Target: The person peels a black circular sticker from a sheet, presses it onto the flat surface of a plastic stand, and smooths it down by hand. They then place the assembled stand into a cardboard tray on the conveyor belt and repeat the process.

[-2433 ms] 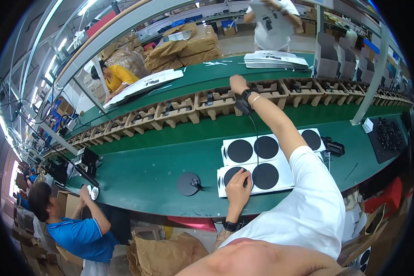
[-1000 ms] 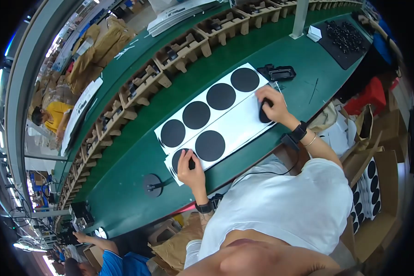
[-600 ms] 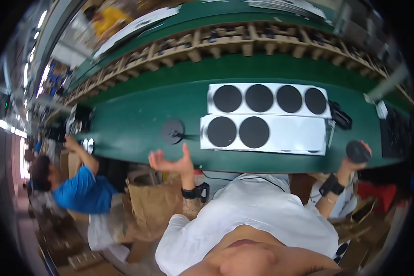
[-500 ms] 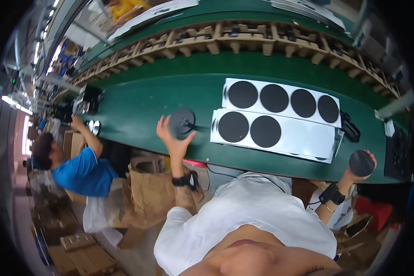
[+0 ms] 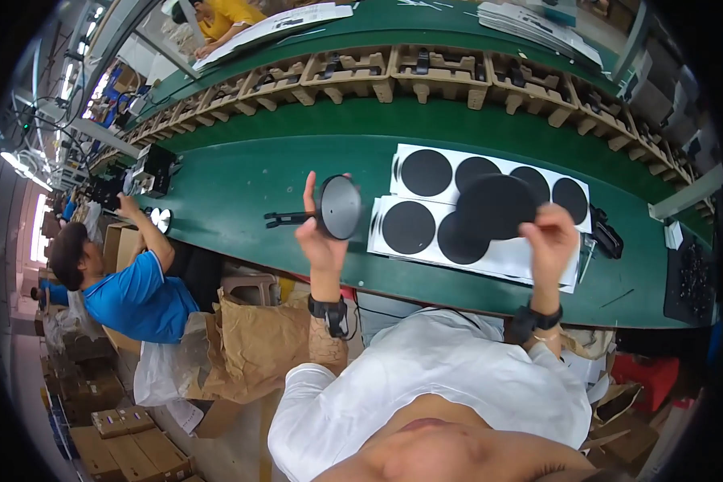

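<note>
Green bench (image 5: 241,173), its sheets right of the middle.

Two rows of white sheets (image 5: 561,259) lie lengthwise, one toward the far edge, the other closer to the near edge, with flat black discs (image 5: 409,227) on them; the middle of both rows is partly hidden from view. Just beyond their right end sits a black moulded part (image 5: 607,234). A thin dark strip (image 5: 618,298) lies by the near edge, farther right. At the right end a dark mat (image 5: 676,299) bears small black parts (image 5: 696,271), a small white box (image 5: 673,235) just beside it. Toward the left end, a black boxy device (image 5: 153,170) stands near the far edge and pale round pieces (image 5: 161,219) sit by the near edge.
</note>
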`<state>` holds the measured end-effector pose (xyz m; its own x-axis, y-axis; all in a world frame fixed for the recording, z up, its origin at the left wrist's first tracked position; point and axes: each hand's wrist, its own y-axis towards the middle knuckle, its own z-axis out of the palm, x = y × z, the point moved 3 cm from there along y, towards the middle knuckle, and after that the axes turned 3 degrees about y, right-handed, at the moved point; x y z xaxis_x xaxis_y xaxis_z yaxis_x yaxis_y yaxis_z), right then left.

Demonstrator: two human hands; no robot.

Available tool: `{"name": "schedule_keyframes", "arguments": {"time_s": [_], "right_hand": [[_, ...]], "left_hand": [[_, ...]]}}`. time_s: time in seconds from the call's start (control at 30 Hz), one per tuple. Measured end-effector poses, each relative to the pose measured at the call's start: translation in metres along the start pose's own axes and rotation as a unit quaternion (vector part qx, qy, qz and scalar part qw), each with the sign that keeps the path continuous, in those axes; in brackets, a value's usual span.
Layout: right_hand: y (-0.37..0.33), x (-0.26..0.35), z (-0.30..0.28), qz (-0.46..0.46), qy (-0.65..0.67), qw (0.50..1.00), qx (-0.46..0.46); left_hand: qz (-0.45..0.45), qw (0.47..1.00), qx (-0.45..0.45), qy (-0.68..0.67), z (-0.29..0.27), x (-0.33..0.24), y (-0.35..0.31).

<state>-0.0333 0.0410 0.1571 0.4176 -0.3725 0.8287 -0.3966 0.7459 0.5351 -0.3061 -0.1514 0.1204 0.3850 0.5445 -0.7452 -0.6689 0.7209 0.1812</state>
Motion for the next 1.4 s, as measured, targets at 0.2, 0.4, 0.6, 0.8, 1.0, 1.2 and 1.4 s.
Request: {"name": "schedule_keyframes", "arguments": {"time_s": [0.2, 0.4, 0.6, 0.8, 1.0, 1.2, 1.4], "right_hand": [[0.013, -0.001, 0.078, 0.224, 0.245, 0.935, 0.124], [0.009, 0.001, 0.083, 0.240, 0.251, 0.933, 0.096], [0.005, 0.003, 0.083, 0.228, 0.236, 0.941, 0.083], [0.003, 0.003, 0.083, 0.216, 0.240, 0.944, 0.072], [0.003, 0.002, 0.085, 0.210, 0.231, 0.947, 0.079], [0.004, 0.007, 0.090, 0.206, 0.204, 0.955, 0.068], [-0.001, 0.015, 0.093, 0.192, 0.162, 0.966, 0.053]], "left_hand": [[-0.080, 0.985, 0.056, -0.141, 0.098, 0.006, -0.015], [-0.109, 0.979, 0.049, -0.164, 0.116, 0.010, -0.017], [-0.098, 0.973, 0.102, -0.183, 0.124, 0.012, -0.017], [-0.099, 0.977, 0.075, -0.171, 0.123, 0.011, -0.019], [-0.105, 0.975, 0.096, -0.173, 0.125, 0.008, -0.018], [-0.092, 0.974, 0.108, -0.179, 0.125, 0.007, -0.018], [-0.061, 0.975, 0.146, -0.154, 0.121, 0.010, -0.020]]}}
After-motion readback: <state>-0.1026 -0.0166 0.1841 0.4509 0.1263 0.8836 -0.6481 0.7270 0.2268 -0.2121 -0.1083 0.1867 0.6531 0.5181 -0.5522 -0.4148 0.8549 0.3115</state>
